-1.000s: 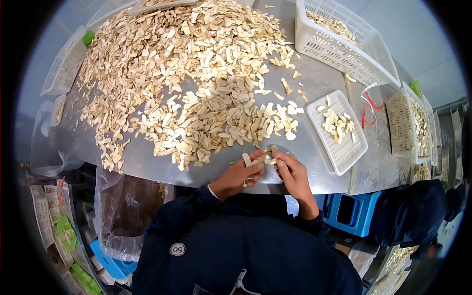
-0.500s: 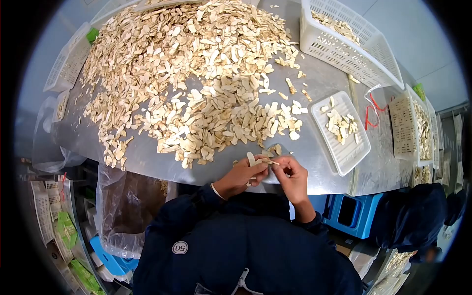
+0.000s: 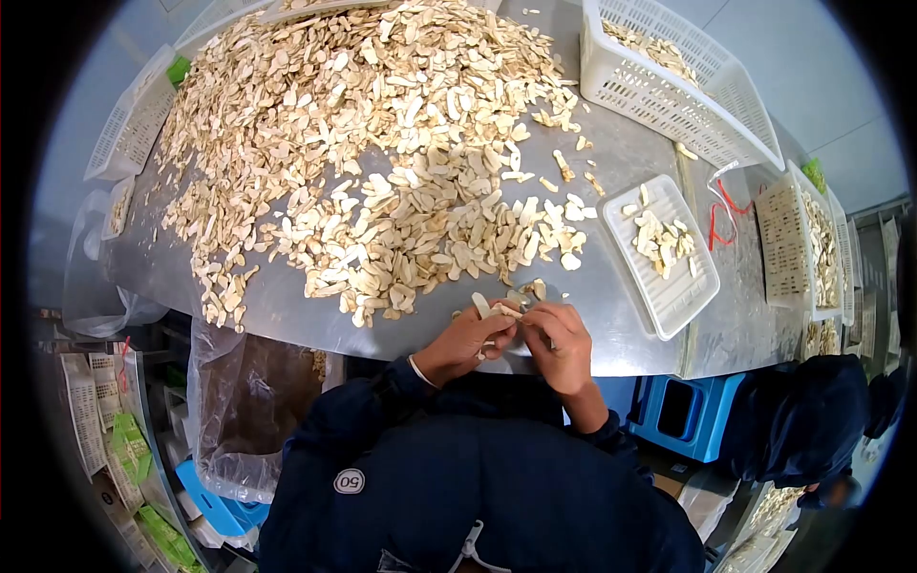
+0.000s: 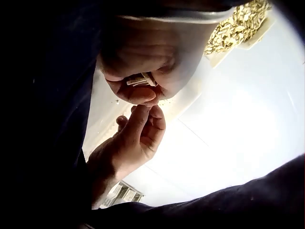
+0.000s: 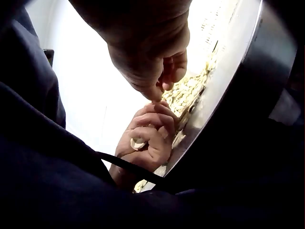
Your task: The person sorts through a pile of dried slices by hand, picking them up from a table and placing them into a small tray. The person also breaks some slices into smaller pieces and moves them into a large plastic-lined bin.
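My left hand (image 3: 458,344) is curled round several pale dried slices (image 3: 481,306) over the table's front edge. In the left wrist view, more slice ends (image 4: 142,80) show inside its bent fingers. My right hand (image 3: 562,349) meets it from the right, thumb and fingertips pinching the end of a slice (image 3: 508,311) at the left fingertips. Their fingertips also meet in the right wrist view, where a slice end (image 5: 138,142) pokes from the left hand's curl. A few loose slices (image 3: 537,288) lie on the metal table (image 3: 611,344) just beyond the hands.
A large heap of slices (image 3: 363,105) covers the table's back and left. Right of the hands stands a shallow white tray (image 3: 659,323) with some slices. Perforated white baskets (image 3: 669,115) stand behind it. A plastic-lined bin (image 3: 229,420) and a blue stool (image 3: 712,420) are below the edge.
Both hands have come closer together, the right moving left and slightly toward the body. The slice between the fingertips has turned. Tray and heap are unchanged apart from a slight view shift.
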A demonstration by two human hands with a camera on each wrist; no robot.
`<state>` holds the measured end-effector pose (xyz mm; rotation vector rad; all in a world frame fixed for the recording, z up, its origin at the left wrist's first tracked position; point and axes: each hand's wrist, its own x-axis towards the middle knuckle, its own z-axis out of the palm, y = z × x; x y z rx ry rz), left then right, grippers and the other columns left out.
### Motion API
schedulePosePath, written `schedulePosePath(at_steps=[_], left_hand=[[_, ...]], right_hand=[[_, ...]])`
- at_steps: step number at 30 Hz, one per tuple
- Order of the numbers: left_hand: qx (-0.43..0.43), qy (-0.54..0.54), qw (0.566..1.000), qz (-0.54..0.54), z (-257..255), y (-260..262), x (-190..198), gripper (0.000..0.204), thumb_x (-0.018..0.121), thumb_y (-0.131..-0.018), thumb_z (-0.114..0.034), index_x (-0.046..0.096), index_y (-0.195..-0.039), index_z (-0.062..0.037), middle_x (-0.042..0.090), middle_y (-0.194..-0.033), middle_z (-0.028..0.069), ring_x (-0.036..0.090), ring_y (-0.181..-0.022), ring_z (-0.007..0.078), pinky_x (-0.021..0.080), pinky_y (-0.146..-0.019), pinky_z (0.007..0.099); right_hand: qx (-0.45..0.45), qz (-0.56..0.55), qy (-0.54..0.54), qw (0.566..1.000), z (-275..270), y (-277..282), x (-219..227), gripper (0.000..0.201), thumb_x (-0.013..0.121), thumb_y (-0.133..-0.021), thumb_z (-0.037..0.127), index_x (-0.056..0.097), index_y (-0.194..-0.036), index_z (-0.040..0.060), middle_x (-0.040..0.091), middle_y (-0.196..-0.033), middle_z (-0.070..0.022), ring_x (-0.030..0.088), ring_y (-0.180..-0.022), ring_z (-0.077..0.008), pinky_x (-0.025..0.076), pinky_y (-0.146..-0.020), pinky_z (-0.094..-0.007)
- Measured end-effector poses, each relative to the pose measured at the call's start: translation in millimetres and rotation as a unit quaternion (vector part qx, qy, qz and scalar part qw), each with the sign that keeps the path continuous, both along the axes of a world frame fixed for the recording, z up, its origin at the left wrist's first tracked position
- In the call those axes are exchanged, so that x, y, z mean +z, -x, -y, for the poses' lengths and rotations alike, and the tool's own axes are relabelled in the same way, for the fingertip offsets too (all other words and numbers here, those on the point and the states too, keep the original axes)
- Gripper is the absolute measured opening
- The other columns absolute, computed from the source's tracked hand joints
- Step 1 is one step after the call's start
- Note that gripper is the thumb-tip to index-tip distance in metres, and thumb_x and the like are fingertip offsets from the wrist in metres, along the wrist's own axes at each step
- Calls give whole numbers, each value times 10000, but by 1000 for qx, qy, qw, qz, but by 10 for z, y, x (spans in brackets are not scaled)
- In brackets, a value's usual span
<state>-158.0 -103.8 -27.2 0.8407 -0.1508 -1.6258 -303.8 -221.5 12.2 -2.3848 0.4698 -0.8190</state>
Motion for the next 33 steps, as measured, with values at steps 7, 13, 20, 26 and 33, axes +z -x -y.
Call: schedulePosePath(at_steps=[7,13,20,26,33], left_hand=[[1,-9,1000,22,7,15,50,440,575,-1010,-188,442,-1417,-84,560,-883,-18,488,-692,62,364,-542,213],[-35,28,998,53,-6,22,-7,477,528,-1055,-285,396,-1451,-55,594,-935,36,519,-693,85,397,-534,229],[-44,91,995,-26,14,4,-163,610,216,-1084,-542,512,-1299,-54,619,-928,91,526,-613,124,386,-458,242],[-11,106,989,-103,-3,15,-114,583,227,-1086,-530,538,-1287,-79,636,-931,124,514,-575,145,383,-444,241],[-40,106,984,-139,-33,-77,-177,470,317,-1094,-454,559,-1309,-114,607,-887,121,472,-543,120,386,-440,220]], right_hand=[[-93,30,-489,867,78,122,-289,105,674,-958,36,672,-1058,1,696,-915,0,619,-794,-61,492,-701,-211],[-103,38,-534,839,113,152,-318,143,657,-975,70,676,-1101,3,723,-964,-41,670,-867,-94,535,-715,-233],[-46,19,-533,844,143,121,-194,138,653,-974,64,679,-1091,-4,723,-959,-41,669,-867,-96,534,-694,-247],[-34,-127,-263,956,365,-278,130,136,706,-923,143,685,-940,9,695,-760,-68,666,-677,-160,499,-590,-302],[-149,-229,17,962,620,-724,-121,290,720,-859,313,674,-807,32,652,-647,-129,652,-609,-325,490,-569,-412]])
